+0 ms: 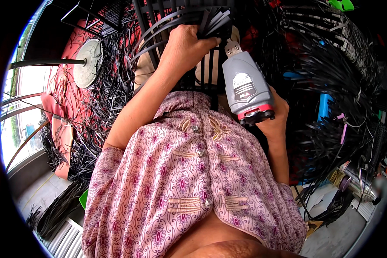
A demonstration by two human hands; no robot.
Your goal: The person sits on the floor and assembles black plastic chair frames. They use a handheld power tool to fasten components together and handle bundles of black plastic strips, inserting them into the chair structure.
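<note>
My left hand (184,48) is closed round several flat black strips (217,21), whose cut ends fan out past the thumb. Other strips arch away to the left from under this hand. Beneath it lies a dark slatted frame (148,17), close to my lap. My right hand (279,109) grips a grey staple gun (245,81) with a red band at its rear. The gun hides most of those fingers. Its metal nose points away from me, close to the strips and the left thumb, and I cannot tell whether it touches the frame.
Heaps of loose black strips (116,77) lie at left over red material (75,47), around a pale round disc (88,63). More strips (322,73) pile up at right, near a blue piece (325,105). A clear bottle (357,187) lies at lower right.
</note>
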